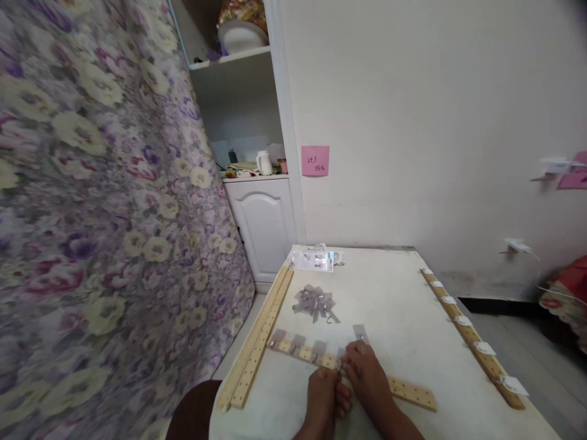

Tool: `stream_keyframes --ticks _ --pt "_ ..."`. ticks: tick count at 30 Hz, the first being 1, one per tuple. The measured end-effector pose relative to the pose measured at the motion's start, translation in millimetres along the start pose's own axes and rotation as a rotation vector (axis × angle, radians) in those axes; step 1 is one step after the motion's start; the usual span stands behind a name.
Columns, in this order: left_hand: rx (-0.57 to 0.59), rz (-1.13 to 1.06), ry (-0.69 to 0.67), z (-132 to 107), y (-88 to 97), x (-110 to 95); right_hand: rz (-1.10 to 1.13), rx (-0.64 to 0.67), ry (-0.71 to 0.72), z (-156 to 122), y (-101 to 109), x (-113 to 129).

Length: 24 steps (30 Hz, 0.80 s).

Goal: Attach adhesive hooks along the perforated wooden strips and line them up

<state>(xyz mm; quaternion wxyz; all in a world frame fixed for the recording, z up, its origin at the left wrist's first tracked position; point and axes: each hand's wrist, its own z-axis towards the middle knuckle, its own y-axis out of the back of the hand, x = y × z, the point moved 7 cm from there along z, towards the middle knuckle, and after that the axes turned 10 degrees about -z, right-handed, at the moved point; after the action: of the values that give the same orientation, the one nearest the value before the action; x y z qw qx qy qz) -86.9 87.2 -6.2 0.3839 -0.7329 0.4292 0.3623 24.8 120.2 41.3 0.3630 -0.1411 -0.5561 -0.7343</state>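
Wooden strip (411, 392): pale, flat, drilled with small holes. It lies slantwise across the near half of the surface (389, 293), right end closer to the near edge than the left; middle section hidden. Clear plates with metal hooks (297, 343): four, spaced along the strip's left half, overhanging its far side; the rightmost is partly covered. Fixing to the wood cannot be determined.

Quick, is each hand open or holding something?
Left hand: curled at the wooden strip; grip cannot be told.
Right hand: curled over it; any hold is hidden.
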Motion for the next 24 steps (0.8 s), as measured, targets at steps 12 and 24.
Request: stream_keyframes --ticks 12,24 --pt "0.026 -0.03 -0.04 2.9 1.6 1.7 0.035 -0.064 0.022 1.2 -1.5 -3.6" --pt "0.072 -0.021 0.009 7.9 6.7 12.2 0.035 -0.098 -0.223 25.6 58.1 -65.8"
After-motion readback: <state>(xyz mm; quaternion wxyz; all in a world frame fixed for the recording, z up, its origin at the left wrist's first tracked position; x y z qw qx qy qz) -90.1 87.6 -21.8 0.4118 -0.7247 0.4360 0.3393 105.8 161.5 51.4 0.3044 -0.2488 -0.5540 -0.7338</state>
